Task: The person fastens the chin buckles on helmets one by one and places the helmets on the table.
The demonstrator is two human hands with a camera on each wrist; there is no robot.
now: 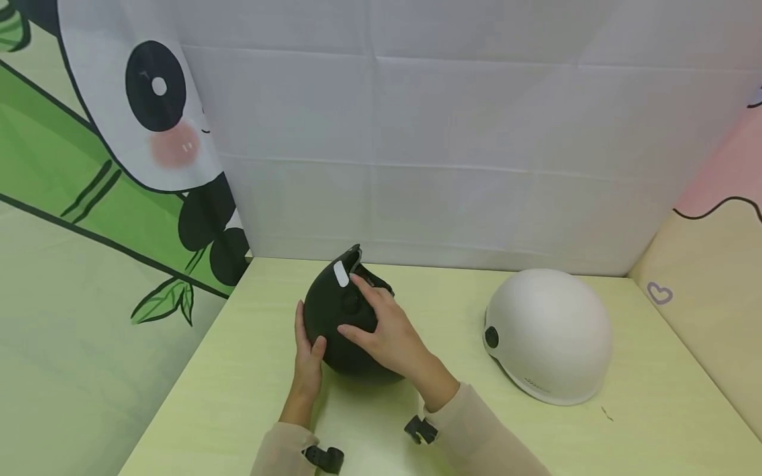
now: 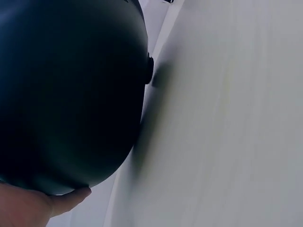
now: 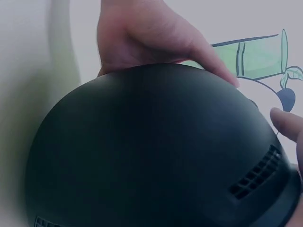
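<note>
A black helmet stands tilted in front of me, with a small white patch near its upper edge. My left hand holds the shell's left side, its thumb and fingers spread apart around the curve. My right hand rests on the right side, index finger extended close to the patch and thumb lower on the shell. In the right wrist view, a mesh vent shows on the helmet. A round black knob sticks out in the left wrist view. The helmet's inside is mostly hidden.
A white helmet lies to the right on the pale yellow table, with a black round piece on its left side. A white cloth hangs behind the table. Printed cloth covers the left side.
</note>
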